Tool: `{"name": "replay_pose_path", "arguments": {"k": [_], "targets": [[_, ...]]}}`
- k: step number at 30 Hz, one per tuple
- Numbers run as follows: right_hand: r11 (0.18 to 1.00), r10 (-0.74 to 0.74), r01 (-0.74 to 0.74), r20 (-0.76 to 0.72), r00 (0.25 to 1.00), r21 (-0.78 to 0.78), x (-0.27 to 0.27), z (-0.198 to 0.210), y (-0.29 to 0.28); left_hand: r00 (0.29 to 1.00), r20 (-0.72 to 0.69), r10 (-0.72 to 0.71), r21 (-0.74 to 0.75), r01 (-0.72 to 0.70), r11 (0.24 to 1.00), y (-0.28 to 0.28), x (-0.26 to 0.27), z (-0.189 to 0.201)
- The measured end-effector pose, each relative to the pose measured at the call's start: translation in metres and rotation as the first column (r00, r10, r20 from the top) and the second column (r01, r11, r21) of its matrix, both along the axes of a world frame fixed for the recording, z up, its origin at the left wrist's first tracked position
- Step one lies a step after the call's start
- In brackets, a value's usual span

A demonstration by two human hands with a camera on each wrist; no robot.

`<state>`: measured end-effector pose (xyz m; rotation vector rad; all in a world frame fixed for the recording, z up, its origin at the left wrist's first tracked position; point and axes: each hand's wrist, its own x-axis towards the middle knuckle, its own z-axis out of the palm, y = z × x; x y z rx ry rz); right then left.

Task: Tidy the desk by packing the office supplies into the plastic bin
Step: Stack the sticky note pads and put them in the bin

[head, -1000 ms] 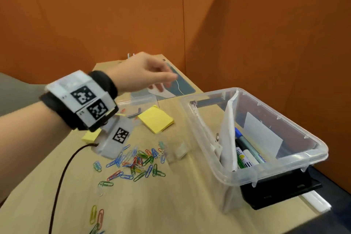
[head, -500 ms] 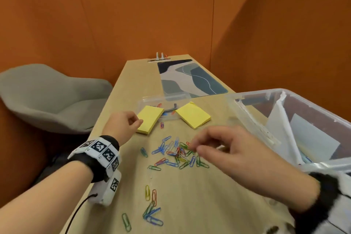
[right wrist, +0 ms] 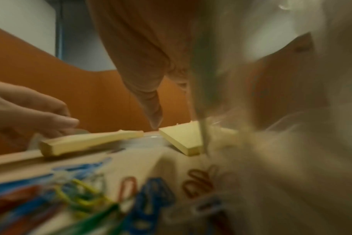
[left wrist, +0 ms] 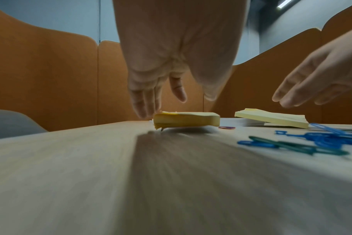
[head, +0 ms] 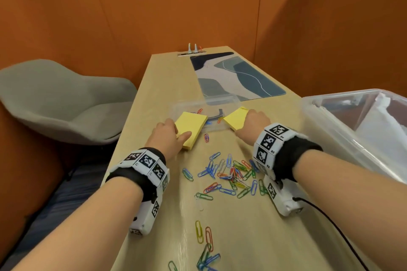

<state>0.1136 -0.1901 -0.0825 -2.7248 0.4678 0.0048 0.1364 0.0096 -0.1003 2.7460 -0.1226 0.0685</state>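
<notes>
A clear plastic bin sits at the desk's right. Two yellow sticky-note pads lie mid-desk — light, squashy stacks, best pinched by opposite edges. Left hand reaches one with fingers spread; right hand covers the other, grip unclear.

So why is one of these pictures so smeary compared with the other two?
Right wrist view: heavy blur, the paper clips smear into streaks and the plastic bin is a pale haze. Left wrist view: clearer, though the desk streaks in the foreground. Head view: sharp, with wide-angle bending at the edges.
</notes>
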Motion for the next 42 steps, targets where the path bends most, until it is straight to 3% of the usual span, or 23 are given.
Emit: {"name": "replay_pose_path", "arguments": {"k": [5,8,12,17,23,26,28,30,33,35,37,42], "targets": [[0.978,-0.147,0.132,-0.087,0.985,-0.161,0.016,-0.021,-0.008,0.993,-0.109,0.045,0.014,-0.043,0.999,-0.001,0.005,-0.003],[0.976,-0.187,0.163,-0.164,0.969,-0.148,0.023,-0.027,-0.011,0.991,-0.110,0.078,-0.030,-0.082,0.996,-0.001,0.006,-0.003],[0.988,-0.151,0.140,-0.178,0.972,-0.071,0.024,-0.025,-0.014,0.985,-0.130,0.112,-0.150,-0.131,0.980,-0.002,0.004,-0.001],[0.992,-0.108,0.096,-0.156,0.982,-0.082,0.011,-0.010,-0.007,0.986,-0.108,0.123,-0.246,-0.147,0.958,-0.004,0.005,0.003],[0.984,-0.060,0.063,-0.027,0.998,0.167,-0.006,0.005,0.003,0.989,-0.134,0.066,-0.193,-0.092,0.977,0.001,0.006,0.004],[0.936,-0.078,0.041,0.093,0.993,0.349,-0.016,0.016,0.006,0.983,-0.182,0.035,-0.313,-0.091,0.945,0.003,0.005,0.011],[0.877,-0.092,0.005,0.159,0.983,0.480,-0.024,0.026,0.011,0.966,-0.259,-0.021,-0.488,-0.112,0.866,0.004,0.003,0.020],[0.789,-0.102,-0.029,0.177,0.979,0.613,-0.031,0.035,0.017,0.947,-0.314,-0.070,-0.681,-0.173,0.712,0.005,-0.002,0.030],[0.645,-0.118,-0.048,0.162,0.980,0.762,-0.037,0.040,0.029,0.936,-0.325,-0.133,-0.848,-0.226,0.480,0.002,-0.014,0.044],[0.575,-0.103,-0.058,0.143,0.984,0.816,-0.042,0.039,0.038,0.936,-0.295,-0.193,-0.912,-0.217,0.347,-0.005,-0.027,0.050],[0.558,-0.069,-0.075,0.137,0.988,0.827,-0.049,0.037,0.044,0.937,-0.255,-0.238,-0.951,-0.198,0.237,-0.014,-0.040,0.053],[0.459,-0.071,-0.083,0.129,0.989,0.885,-0.065,0.044,0.037,0.922,-0.178,-0.345,-0.984,-0.157,0.088,-0.033,-0.065,0.053]]}}
